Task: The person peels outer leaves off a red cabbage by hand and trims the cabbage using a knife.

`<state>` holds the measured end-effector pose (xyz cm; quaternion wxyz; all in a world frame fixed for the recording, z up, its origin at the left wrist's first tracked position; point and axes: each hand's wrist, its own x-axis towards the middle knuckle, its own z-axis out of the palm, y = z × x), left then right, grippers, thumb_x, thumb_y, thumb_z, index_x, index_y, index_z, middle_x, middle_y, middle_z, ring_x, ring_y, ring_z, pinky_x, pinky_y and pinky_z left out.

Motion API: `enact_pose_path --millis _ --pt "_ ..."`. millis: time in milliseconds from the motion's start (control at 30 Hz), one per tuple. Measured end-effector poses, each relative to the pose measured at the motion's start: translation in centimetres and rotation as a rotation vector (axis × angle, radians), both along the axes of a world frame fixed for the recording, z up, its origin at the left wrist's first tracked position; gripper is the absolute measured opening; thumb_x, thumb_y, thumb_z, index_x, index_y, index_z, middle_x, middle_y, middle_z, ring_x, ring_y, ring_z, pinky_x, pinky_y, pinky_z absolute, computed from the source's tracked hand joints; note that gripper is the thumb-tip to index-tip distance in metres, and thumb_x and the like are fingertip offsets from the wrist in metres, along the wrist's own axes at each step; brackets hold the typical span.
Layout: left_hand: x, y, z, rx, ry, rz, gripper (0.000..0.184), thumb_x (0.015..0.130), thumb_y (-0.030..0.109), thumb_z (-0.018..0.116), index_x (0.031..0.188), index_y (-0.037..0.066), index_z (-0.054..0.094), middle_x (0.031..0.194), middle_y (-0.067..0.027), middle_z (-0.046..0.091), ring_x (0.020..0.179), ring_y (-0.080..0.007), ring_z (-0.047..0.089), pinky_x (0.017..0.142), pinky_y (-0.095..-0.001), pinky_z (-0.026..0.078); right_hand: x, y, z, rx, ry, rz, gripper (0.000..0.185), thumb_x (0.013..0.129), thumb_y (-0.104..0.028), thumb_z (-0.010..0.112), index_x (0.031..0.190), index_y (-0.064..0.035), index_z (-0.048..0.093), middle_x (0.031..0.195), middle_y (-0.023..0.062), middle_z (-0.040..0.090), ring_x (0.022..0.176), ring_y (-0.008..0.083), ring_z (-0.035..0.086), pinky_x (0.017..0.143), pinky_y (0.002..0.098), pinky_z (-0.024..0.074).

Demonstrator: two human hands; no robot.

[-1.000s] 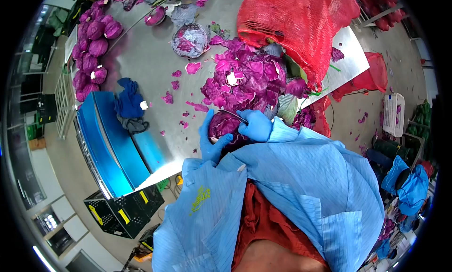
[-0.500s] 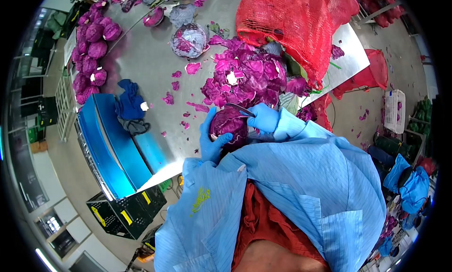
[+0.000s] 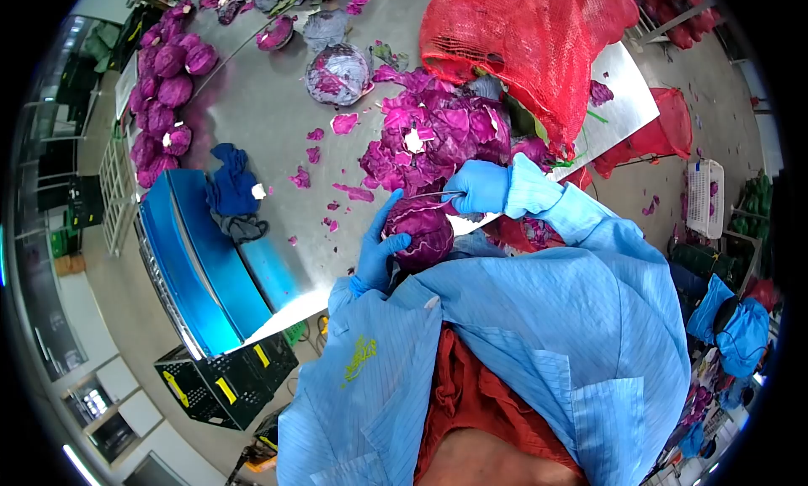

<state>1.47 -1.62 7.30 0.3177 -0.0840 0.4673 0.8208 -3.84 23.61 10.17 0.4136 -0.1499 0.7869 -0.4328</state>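
A purple cabbage (image 3: 427, 235) rests in my blue-gloved left hand (image 3: 378, 252), whose fingers curl round its left side close to my body. My gloved right hand (image 3: 478, 187) is closed on a knife (image 3: 433, 195). The thin blade points left across the cabbage's upper edge; whether it cuts in cannot be made out. Just beyond lies a heap of peeled purple cabbage leaves (image 3: 438, 128) on the metal table (image 3: 273, 120). An untrimmed cabbage (image 3: 338, 73) with dull outer leaves sits farther back.
Trimmed cabbages (image 3: 168, 90) line the table's far left. A blue machine or box (image 3: 202, 259) and a dark blue cloth (image 3: 231, 183) are at left. A red mesh sack (image 3: 530, 48) lies back right. Black crates (image 3: 223, 381) stand below; a white basket (image 3: 705, 198) is on the floor.
My right hand with the knife has risen and turned slightly, upward from the cabbage's right side. The cabbage and left hand have shifted a little right and down.
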Motion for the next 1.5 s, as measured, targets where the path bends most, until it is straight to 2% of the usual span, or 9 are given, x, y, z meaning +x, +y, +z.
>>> enact_pose_path --millis 267,367,500,1000,1300,1333,1433,1467,1500 --pt "0.4 -0.6 -0.8 -0.013 -0.007 -0.076 0.091 0.062 0.013 0.081 0.143 0.005 0.04 0.142 -0.0115 0.045 0.131 -0.0257 0.043 0.112 -0.0387 0.031 -3.3 2.7 -1.2 0.121 0.384 0.134 0.018 0.075 -0.01 0.059 0.088 -0.0037 0.069 0.061 0.0133 0.059 0.053 0.0143 0.055 0.053 0.0334 0.0449" --pt "0.0 -0.3 0.3 -0.014 0.015 -0.073 0.093 0.06 0.014 0.082 0.144 0.006 0.04 0.144 -0.011 0.043 0.133 -0.0257 0.041 0.113 -0.0388 0.03 -3.3 2.9 -0.7 0.031 0.339 -0.005 0.025 0.074 -0.017 0.06 0.093 -0.0054 0.071 0.074 0.0187 0.065 0.059 0.0296 0.062 0.059 0.0388 0.0488" --pt "-0.1 -0.2 0.8 0.03 0.047 -0.091 0.096 0.059 0.015 0.083 0.144 0.005 0.039 0.145 -0.0105 0.042 0.133 -0.0257 0.041 0.113 -0.039 0.03 -3.8 2.2 -0.3 0.082 -0.006 -0.187 0.02 0.08 -0.013 0.06 0.093 -0.0043 0.072 0.063 0.0069 0.064 0.047 0.0106 0.053 0.042 0.0297 0.0422" --pt "0.7 -4.5 -5.0 0.309 -0.161 0.233 0.079 0.082 0.053 0.057 0.146 0.014 0.032 0.146 -0.0133 0.038 0.134 -0.0333 0.039 0.111 -0.0516 0.032 1.2 5.5 -4.3 -0.264 -0.3 -0.668 0.035 0.081 -0.014 0.064 0.112 0.0016 0.061 0.054 0.0024 0.052 0.033 0.0102 0.043 0.031 0.0275 0.0328" --pt "-0.4 -4.9 -5.0 0.36 -0.272 0.409 0.08 0.08 0.057 0.057 0.145 0.017 0.034 0.146 -0.0129 0.039 0.134 -0.0347 0.038 0.107 -0.054 0.034 3.1 7.8 -0.7 -0.3 -0.206 -0.844 0.031 0.083 -0.016 0.064 0.111 -0.0016 0.065 0.054 -0.0017 0.049 0.035 0.0061 0.039 0.034 0.0227 0.0295" --pt "-0.5 -4.9 -5.1 0.375 -0.268 0.407 0.08 0.08 0.057 0.057 0.145 0.017 0.034 0.146 -0.013 0.038 0.134 -0.0346 0.038 0.107 -0.0546 0.034 2.8 8.4 -1.2 -0.262 -0.205 -0.815 0.045 0.084 -0.023 0.065 0.123 -0.0014 0.06 0.072 0.0082 0.063 0.049 0.0164 0.058 0.045 0.0291 0.045" --pt "-0.6 -4.8 -5.1 0.404 -0.241 0.37 0.08 0.079 0.056 0.058 0.145 0.017 0.035 0.146 -0.0133 0.038 0.134 -0.0345 0.037 0.108 -0.056 0.033 1.7 5.6 -1.7 0.194 0.944 -0.659 0.061 0.085 -0.028 0.066 0.136 -0.0027 0.047 0.105 0.0198 0.066 0.086 0.0294 0.068 0.074 0.0365 0.0532" --pt "-0.5 -4.6 -4.9 0.405 -0.219 0.343 0.08 0.079 0.056 0.058 0.145 0.017 0.035 0.146 -0.0133 0.038 0.134 -0.0345 0.037 0.109 -0.0562 0.032 1.6 4.6 0.0 0.289 0.612 -0.709 0.074 0.084 -0.03 0.068 0.143 -0.0019 0.034 0.128 0.0254 0.055 0.118 0.0343 0.056 0.098 0.0375 0.0441" --pt "-0.6 -4.4 -4.7 0.405 -0.196 0.318 0.08 0.078 0.055 0.058 0.144 0.016 0.035 0.146 -0.0134 0.038 0.134 -0.0344 0.037 0.109 -0.0564 0.032 1.3 3.6 -0.4 0.239 0.641 -0.707 0.075 0.083 -0.026 0.069 0.144 -0.002 0.034 0.134 0.0234 0.051 0.12 0.0314 0.055 0.101 0.0355 0.0426"
